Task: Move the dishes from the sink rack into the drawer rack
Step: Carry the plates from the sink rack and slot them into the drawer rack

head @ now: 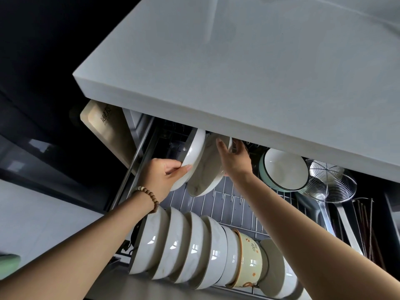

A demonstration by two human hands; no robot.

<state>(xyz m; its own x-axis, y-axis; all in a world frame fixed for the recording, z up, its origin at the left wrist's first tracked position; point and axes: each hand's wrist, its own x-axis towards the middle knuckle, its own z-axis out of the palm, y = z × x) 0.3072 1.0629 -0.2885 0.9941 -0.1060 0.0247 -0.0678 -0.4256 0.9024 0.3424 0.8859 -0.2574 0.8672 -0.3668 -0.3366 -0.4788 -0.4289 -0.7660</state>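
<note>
Two white plates stand on edge at the back left of the pulled-out drawer rack (pixel 227 202). My left hand (pixel 164 176) grips the rim of the left white plate (pixel 195 154). My right hand (pixel 234 158) holds the far rim of the second white plate (pixel 205 172), which leans against the first. A row of several white bowls (pixel 184 245) stands on edge along the rack's front, ending with a cream patterned bowl (pixel 250 260). The sink rack is out of view.
The grey countertop (pixel 238 83) overhangs the drawer's back. A green-rimmed bowl (pixel 283 168) sits at the rack's right, beside a wire skimmer (pixel 329 180) and chopsticks (pixel 365 226). A wooden cutting board (pixel 108 128) stands left of the drawer.
</note>
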